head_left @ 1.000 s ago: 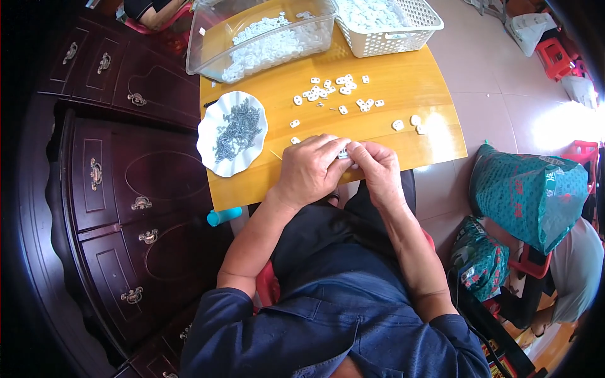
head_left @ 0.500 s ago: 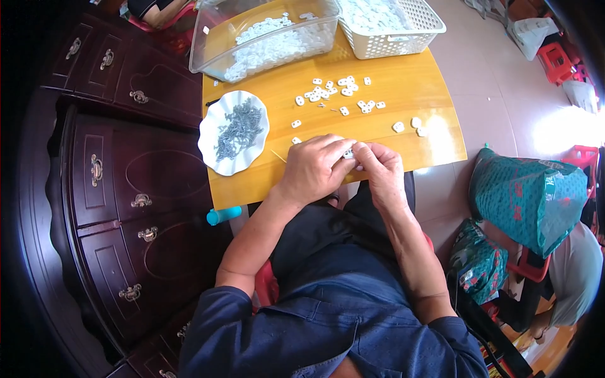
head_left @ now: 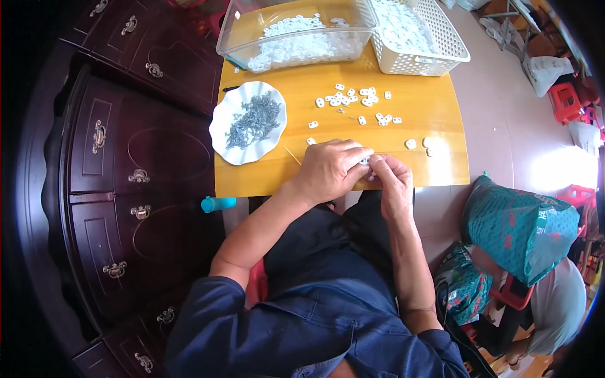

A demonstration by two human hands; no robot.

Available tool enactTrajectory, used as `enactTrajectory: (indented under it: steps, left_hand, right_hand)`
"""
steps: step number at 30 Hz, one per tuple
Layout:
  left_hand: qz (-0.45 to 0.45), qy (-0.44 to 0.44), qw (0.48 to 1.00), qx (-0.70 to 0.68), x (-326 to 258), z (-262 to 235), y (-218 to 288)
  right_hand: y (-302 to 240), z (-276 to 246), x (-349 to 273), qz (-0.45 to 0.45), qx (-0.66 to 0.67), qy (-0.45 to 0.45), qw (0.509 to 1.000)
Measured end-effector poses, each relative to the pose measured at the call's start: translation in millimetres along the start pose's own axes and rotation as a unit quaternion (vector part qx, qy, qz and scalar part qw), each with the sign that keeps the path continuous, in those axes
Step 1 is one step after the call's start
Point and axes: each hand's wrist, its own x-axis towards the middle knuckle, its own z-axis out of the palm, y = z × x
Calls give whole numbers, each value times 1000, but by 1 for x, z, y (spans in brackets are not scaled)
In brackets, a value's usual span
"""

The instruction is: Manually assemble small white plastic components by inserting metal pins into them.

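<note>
My left hand and my right hand meet at the table's near edge. Pinched between their fingertips is a small white plastic piece with dark holes, mostly covered by the fingers. Several similar white two-hole pieces lie scattered just beyond the hands, with a few tiny metal bits among them. Off to the right lie a few rounder white pieces. A wavy-rimmed white plate on the left bears a heap of small grey metal screws or pins.
A clear plastic bin and a white perforated basket, both with white pieces, stand at the back of the yellow table. Dark drawers line the left. Teal bags and another person are at right.
The whole view has shifted, so the table and bins appear lower and farther right. Both hands stay together on the small white piece, with only slight finger movement.
</note>
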Motion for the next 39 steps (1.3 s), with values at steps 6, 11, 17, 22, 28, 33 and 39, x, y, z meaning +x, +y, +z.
enactTrajectory:
  steps: [6,11,17,22,28,33,39]
  left_hand:
    - [-19,-16,1000,-4,0,-3,-1]
    - [-23,-34,999,9,0,-4,-1]
    - [-42,-18,998,-35,3,-12,-7]
    - [-83,-8,990,117,7,-7,-41]
    - [-58,15,987,151,27,10,-67]
    - [-76,-34,982,172,35,22,-77]
    - [-59,-54,979,186,28,21,-73]
  right_hand:
    - [1,-1,1,8,0,-7,1000]
    - [-2,2,0,14,-4,-7,1000]
    - [-9,-12,5,-68,-188,42,979]
    - [-30,-33,10,-89,-396,89,910]
    - [-44,-46,17,-129,-551,165,807]
    - [-45,-42,17,-151,-562,196,789]
    - [-34,-21,23,-224,-518,158,810]
